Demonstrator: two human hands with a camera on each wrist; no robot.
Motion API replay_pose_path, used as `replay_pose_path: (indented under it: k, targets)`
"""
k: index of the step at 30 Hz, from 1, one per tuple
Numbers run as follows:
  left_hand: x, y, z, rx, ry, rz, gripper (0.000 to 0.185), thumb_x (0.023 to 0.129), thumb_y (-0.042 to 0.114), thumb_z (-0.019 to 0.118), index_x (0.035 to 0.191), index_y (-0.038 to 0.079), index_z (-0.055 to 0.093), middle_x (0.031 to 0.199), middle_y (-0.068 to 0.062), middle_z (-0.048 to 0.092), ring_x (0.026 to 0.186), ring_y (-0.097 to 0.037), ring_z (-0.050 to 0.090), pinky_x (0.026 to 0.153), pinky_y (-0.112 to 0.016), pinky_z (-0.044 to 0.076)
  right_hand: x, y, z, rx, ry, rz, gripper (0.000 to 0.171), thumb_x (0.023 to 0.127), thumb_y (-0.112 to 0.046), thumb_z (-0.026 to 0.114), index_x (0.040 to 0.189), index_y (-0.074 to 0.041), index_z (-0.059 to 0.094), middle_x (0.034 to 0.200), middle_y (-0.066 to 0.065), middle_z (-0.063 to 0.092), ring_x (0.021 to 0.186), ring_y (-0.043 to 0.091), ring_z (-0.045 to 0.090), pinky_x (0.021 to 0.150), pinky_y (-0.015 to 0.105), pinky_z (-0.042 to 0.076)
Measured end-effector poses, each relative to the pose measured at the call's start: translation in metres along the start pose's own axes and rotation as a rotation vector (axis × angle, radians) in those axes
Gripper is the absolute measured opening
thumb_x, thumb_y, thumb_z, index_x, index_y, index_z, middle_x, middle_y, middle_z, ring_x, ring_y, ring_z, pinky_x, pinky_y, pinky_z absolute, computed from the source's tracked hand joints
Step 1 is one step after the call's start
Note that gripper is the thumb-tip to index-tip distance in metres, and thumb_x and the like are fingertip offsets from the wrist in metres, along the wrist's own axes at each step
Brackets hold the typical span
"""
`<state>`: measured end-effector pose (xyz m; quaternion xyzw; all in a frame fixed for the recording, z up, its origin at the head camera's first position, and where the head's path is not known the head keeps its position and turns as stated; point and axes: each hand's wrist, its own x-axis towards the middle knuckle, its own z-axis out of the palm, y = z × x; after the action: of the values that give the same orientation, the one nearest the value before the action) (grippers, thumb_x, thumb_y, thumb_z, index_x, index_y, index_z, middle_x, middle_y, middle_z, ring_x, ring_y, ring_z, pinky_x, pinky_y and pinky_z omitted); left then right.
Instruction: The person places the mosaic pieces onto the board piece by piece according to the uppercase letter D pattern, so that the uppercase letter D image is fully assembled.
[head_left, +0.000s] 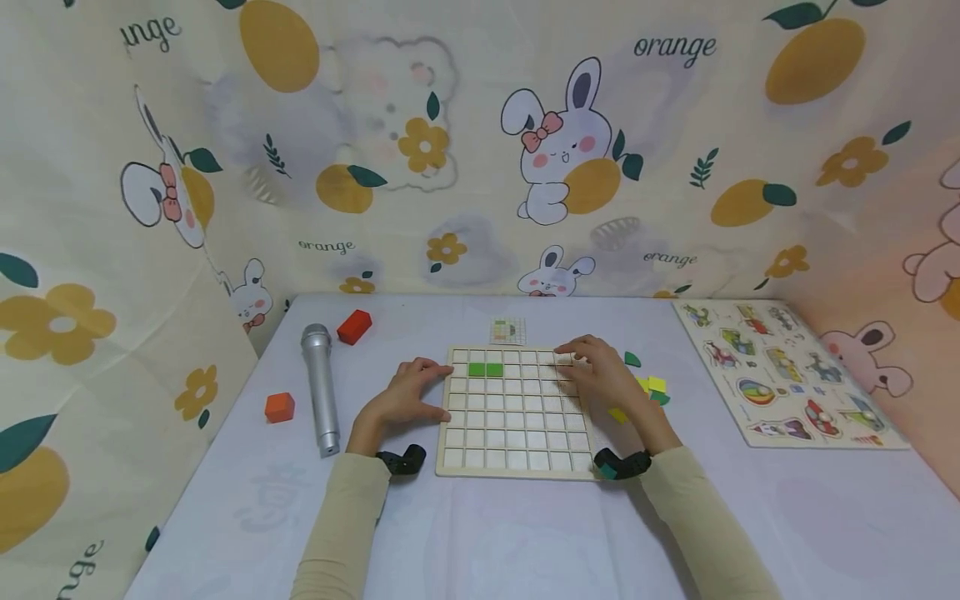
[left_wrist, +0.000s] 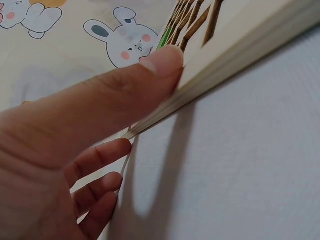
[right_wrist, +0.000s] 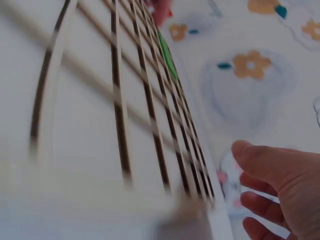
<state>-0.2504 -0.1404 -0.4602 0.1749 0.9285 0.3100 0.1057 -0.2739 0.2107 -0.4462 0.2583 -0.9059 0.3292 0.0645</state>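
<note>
A wooden grid board (head_left: 512,473) with white square tiles lies on the table, two green tiles (head_left: 485,369) side by side in its upper left. My left hand (head_left: 405,390) is at the board's left edge, thumb and index finger spread along it. In the left wrist view the thumb (left_wrist: 125,87) touches the board's rim (left_wrist: 225,65), the other fingers just beyond it. My right hand (head_left: 600,371) hovers by the upper right corner, its fingers loosely bent and holding nothing. In the right wrist view that hand (right_wrist: 285,185) stands apart from the grid.
Behind the board lies a small pattern card (head_left: 507,331). Yellow and green pieces (head_left: 657,385) are scattered right of the board, partly behind my right hand. A picture puzzle board (head_left: 787,375) is at far right. Leftward are a silver microphone (head_left: 321,387), a red block (head_left: 355,327) and an orange block (head_left: 280,407).
</note>
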Motion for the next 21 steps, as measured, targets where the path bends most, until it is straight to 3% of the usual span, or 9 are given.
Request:
replay_pose_path:
  k: [6,11,16,21]
  targets:
    - [0.000,0.001,0.000,0.005,0.002,-0.013,0.079,0.070,0.031,0.081,0.139,0.021,0.045,0.136,-0.006,0.039,0.126,-0.026,0.028,0.103,-0.048,0.030,-0.023,0.019,-0.025,-0.046,-0.021,0.153,0.028,0.086,-0.019,0.068,0.111,-0.007,0.066,0.110,0.010,0.059,0.098,0.028,0.053,0.083,0.046,0.045]
    - [-0.001,0.004,0.000,0.006,0.004,-0.017,0.078,0.070,0.030,0.081,0.139,0.021,0.045,0.136,-0.006,0.039,0.126,-0.026,0.028,0.103,-0.048,0.030,-0.032,0.032,-0.031,-0.130,-0.055,0.235,0.030,0.080,-0.018,0.074,0.107,-0.005,0.068,0.099,0.010,0.060,0.087,0.025,0.054,0.077,0.041,0.046]
    - [-0.002,0.004,0.000,-0.001,0.006,-0.014,0.078,0.070,0.029,0.081,0.139,0.020,0.046,0.135,-0.006,0.039,0.126,-0.027,0.028,0.103,-0.049,0.031,-0.033,0.037,-0.031,-0.165,-0.080,0.270,0.030,0.078,-0.020,0.076,0.102,-0.004,0.069,0.087,0.007,0.059,0.078,0.021,0.049,0.069,0.034,0.042]
    - [0.000,0.003,0.000,-0.007,0.004,-0.013,0.078,0.070,0.030,0.081,0.139,0.020,0.045,0.135,-0.006,0.040,0.125,-0.027,0.028,0.102,-0.049,0.031,-0.031,0.038,-0.031,-0.157,-0.084,0.292,0.027,0.079,-0.020,0.074,0.100,-0.003,0.069,0.085,0.007,0.060,0.076,0.022,0.050,0.068,0.034,0.043]
